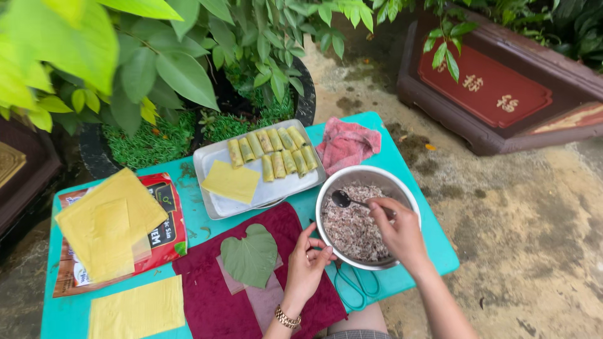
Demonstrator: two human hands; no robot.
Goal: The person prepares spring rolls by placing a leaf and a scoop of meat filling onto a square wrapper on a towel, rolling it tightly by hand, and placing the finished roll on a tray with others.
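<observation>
Now the spoon sits pinched in the right hand fingers over the bowl.

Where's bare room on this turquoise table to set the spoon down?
Free patches: the turquoise table strip right of the round metal bowl, and the metal tray's lower part beside the square yellow wrapper. Crowded: the dark red cloth holds a heart-shaped green leaf; yellow sheets cover the left.
</observation>
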